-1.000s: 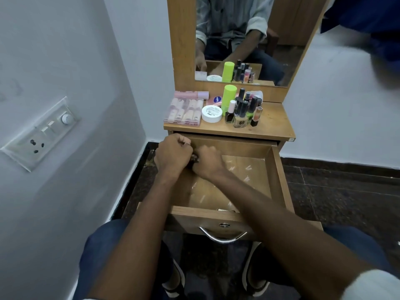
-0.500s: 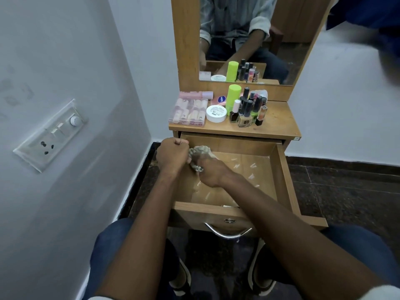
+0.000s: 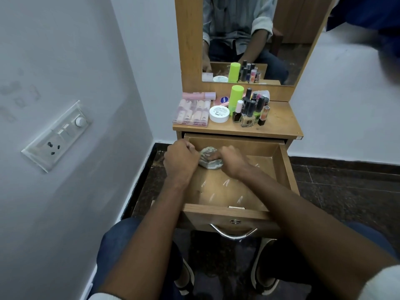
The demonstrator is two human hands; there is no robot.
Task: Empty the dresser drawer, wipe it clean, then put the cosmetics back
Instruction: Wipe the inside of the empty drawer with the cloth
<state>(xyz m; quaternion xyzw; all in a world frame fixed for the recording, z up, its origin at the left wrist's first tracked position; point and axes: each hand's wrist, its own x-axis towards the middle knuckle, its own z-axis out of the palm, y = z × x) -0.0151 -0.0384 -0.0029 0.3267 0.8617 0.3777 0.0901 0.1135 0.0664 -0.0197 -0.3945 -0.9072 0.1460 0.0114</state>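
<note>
right hand [image 3: 232, 162] fingers curled on cloth [image 3: 209, 160] in drawer [image 3: 287, 169]; left hand [image 3: 180, 160] fisted (contents hidden).

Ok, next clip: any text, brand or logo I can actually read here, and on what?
Beige nail polish bottle: a round "S"-like logo, no legible words.
White round jar: print on the lid, too small to read.
Blue oval label behind the jar: blurred, unreadable.
Clear box of pink tubes: labels too small to read.

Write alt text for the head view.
Both hands, left hand and right hand, hold a crumpled cloth at the back-left of an open, emptied wooden drawer. Cosmetics stand on the dresser top below a mirror.
</note>
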